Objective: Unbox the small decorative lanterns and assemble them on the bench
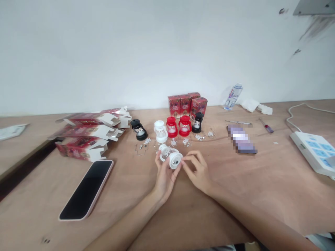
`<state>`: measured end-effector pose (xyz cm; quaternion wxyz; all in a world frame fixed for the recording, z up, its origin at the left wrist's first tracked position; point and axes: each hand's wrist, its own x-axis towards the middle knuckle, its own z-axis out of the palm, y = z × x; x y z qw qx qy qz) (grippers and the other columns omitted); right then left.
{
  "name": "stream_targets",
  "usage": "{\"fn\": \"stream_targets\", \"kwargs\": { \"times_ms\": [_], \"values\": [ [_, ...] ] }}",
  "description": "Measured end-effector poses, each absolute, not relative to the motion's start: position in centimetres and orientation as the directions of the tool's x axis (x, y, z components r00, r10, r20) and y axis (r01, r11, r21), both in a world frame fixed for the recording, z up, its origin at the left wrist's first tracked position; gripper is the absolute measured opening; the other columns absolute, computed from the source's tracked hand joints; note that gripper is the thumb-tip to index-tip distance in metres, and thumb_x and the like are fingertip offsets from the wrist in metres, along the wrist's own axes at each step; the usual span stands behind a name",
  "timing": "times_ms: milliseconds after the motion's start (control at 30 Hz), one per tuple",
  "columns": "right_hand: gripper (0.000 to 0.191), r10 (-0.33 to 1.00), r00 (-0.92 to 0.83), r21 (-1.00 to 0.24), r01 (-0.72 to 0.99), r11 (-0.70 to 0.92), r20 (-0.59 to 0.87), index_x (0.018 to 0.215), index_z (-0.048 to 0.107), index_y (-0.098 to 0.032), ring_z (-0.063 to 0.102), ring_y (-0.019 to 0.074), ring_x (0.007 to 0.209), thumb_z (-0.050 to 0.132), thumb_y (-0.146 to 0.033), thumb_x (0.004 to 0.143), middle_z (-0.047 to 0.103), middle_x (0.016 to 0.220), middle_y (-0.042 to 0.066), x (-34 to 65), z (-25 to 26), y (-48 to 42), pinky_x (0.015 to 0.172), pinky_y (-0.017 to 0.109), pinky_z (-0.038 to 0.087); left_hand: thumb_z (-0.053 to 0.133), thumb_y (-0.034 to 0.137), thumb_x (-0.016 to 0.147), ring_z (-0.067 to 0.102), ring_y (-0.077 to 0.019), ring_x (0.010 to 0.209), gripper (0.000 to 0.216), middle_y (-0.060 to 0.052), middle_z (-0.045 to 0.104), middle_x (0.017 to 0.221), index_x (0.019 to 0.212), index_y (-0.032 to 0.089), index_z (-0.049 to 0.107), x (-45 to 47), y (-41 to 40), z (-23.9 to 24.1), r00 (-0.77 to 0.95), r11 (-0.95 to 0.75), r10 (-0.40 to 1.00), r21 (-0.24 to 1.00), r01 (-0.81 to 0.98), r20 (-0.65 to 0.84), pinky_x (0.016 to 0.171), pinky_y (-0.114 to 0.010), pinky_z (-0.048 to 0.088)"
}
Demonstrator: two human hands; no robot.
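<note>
Together, a left-hand grip (164, 177) and a right-hand grip (199, 174) meet at a white lantern (169, 155), tipped over near the middle of a wooden table (261, 198) with its round base facing the wearer. The left fingers and thumb wrap its body; the right thumb and forefinger close in at the base's rim, though whether they pinch anything cannot be told. Just beyond lie bent wires (141, 153) and small white pieces (147, 141), before a standing row: a black lantern (141, 134), a second white lantern (160, 136), two red lanterns (185, 127) and another black lantern (196, 124). Red boxes (185, 105) stand behind them. Opened cartons (78, 148) lie to the left, above a pink-edged phone (86, 191). To the right are a device with a blurred screen (241, 139), a screwdriver (268, 128), a clear bottle (232, 97), crumpled white paper (250, 105) and a white power strip (312, 151).
</note>
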<state>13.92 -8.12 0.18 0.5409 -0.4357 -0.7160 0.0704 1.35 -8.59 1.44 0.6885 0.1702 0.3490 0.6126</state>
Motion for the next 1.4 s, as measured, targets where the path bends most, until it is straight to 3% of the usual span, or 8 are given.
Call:
{"fn": "stream_targets", "kwargs": {
  "times_ms": [200, 500, 767, 1000, 1200, 1300, 1400],
  "values": [
    [0.011, 0.636, -0.172, -0.433, 0.599, 0.673, 0.752, 0.087, 0.063, -0.019, 0.053, 0.0166, 0.074, 0.054, -0.014, 0.084, 0.060, 0.077, 0.005, 13.8, -0.3, -8.1, 0.066, 0.030, 0.047, 0.063, 0.026, 0.078, 0.061, -0.0090, 0.093, 0.059, 0.005, 0.059, 0.112, 0.124, 0.045, 0.031, 1.5, -8.8, 1.1, 0.045, 0.223, 0.961, 0.666, -0.712, -0.273, 0.078, -0.020, 0.051],
    [0.008, 0.488, -0.306, -0.149, 0.705, 0.693, 0.817, 0.086, 0.061, -0.016, 0.052, 0.0162, 0.068, 0.055, -0.012, 0.083, 0.064, 0.071, 0.004, 14.1, 0.0, -8.0, 0.060, 0.029, 0.040, 0.064, 0.026, 0.078, 0.061, -0.0083, 0.090, 0.060, 0.003, 0.057, 0.115, 0.124, 0.045, 0.032, 1.7, -8.9, 0.8, 0.060, 0.227, 0.962, 0.658, -0.718, -0.266, 0.077, -0.020, 0.051],
    [0.018, 0.468, -0.294, -0.089, 0.764, 0.639, 0.834, 0.063, 0.051, -0.018, 0.047, 0.0149, 0.057, 0.056, -0.010, 0.079, 0.056, 0.056, 0.002, 13.4, -0.2, -8.2, 0.054, 0.029, 0.035, 0.063, 0.024, 0.079, 0.062, -0.0068, 0.081, 0.061, 0.003, 0.060, 0.107, 0.126, 0.046, 0.031, 1.9, -9.3, 0.5, 0.064, 0.229, 0.962, 0.654, -0.721, -0.267, 0.074, -0.019, 0.051],
    [0.010, 0.426, -0.306, -0.082, 0.725, 0.684, 0.851, 0.076, 0.055, -0.017, 0.052, 0.0140, 0.060, 0.057, -0.008, 0.078, 0.061, 0.062, 0.002, 13.7, 0.4, -8.3, 0.055, 0.028, 0.037, 0.059, 0.021, 0.081, 0.064, -0.0101, 0.083, 0.057, 0.003, 0.061, 0.107, 0.125, 0.044, 0.031, 1.8, -8.9, 0.9, 0.058, 0.240, 0.953, 0.627, -0.741, -0.297, 0.070, -0.021, 0.052],
    [0.009, 0.349, -0.477, 0.029, 0.621, 0.783, 0.807, 0.074, 0.056, -0.018, 0.051, 0.0140, 0.057, 0.057, -0.011, 0.080, 0.059, 0.059, 0.000, 13.2, 0.3, -8.8, 0.053, 0.029, 0.037, 0.054, 0.019, 0.082, 0.066, -0.0131, 0.081, 0.053, 0.002, 0.063, 0.104, 0.126, 0.040, 0.034, 1.7, -8.5, 1.5, -0.001, 0.198, 0.951, 0.609, -0.768, -0.310, 0.072, -0.025, 0.053],
    [0.005, 0.369, -0.500, -0.016, 0.578, 0.816, 0.783, 0.078, 0.057, -0.018, 0.054, 0.0158, 0.063, 0.058, -0.014, 0.079, 0.062, 0.067, 0.002, 13.0, 0.3, -9.1, 0.056, 0.030, 0.040, 0.051, 0.019, 0.082, 0.066, -0.0144, 0.076, 0.054, 0.001, 0.065, 0.095, 0.129, 0.038, 0.031, 1.5, -8.5, 1.7, -0.001, 0.228, 0.937, 0.612, -0.757, -0.350, 0.069, -0.027, 0.054],
    [0.014, 0.515, -0.324, -0.282, 0.554, 0.783, 0.794, 0.094, 0.056, -0.018, 0.057, 0.0175, 0.076, 0.056, -0.016, 0.081, 0.062, 0.084, 0.006, 13.2, 0.3, -9.4, 0.066, 0.031, 0.046, 0.048, 0.019, 0.082, 0.067, -0.0161, 0.076, 0.053, 0.000, 0.065, 0.092, 0.129, 0.036, 0.031, 1.3, -8.5, 1.9, 0.020, 0.253, 0.929, 0.596, -0.762, -0.370, 0.066, -0.028, 0.054]
  ]
}}
